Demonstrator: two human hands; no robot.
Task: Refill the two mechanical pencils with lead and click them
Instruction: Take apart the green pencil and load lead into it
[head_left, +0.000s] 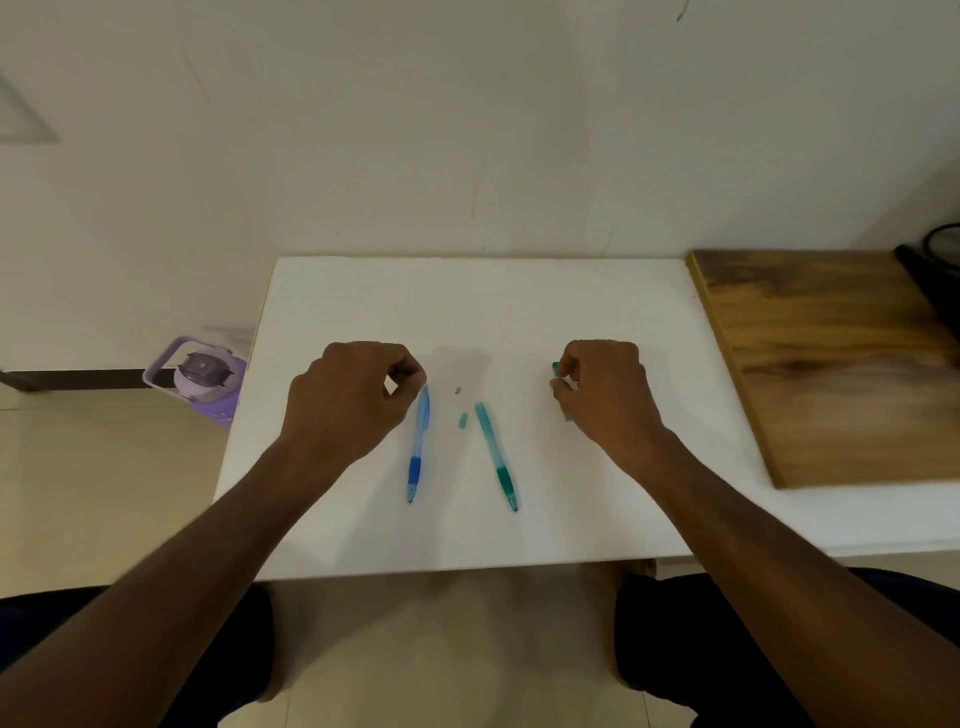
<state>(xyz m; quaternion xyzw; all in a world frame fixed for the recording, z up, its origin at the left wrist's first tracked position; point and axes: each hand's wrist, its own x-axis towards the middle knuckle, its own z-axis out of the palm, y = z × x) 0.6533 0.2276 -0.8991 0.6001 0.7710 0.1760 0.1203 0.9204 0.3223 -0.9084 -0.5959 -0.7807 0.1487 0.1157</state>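
Blue pencil (418, 444), green pencil (496, 456) apart mid-table

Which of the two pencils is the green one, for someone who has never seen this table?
Start at the white board on the table, between the two hands. Two pencils lie there, tips toward the person. The green pencil is the one nearer the right hand, with a teal barrel and dark green grip; the blue pencil lies by the left hand.

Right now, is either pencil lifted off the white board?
No: the blue pencil and green pencil both lie flat on the white board.
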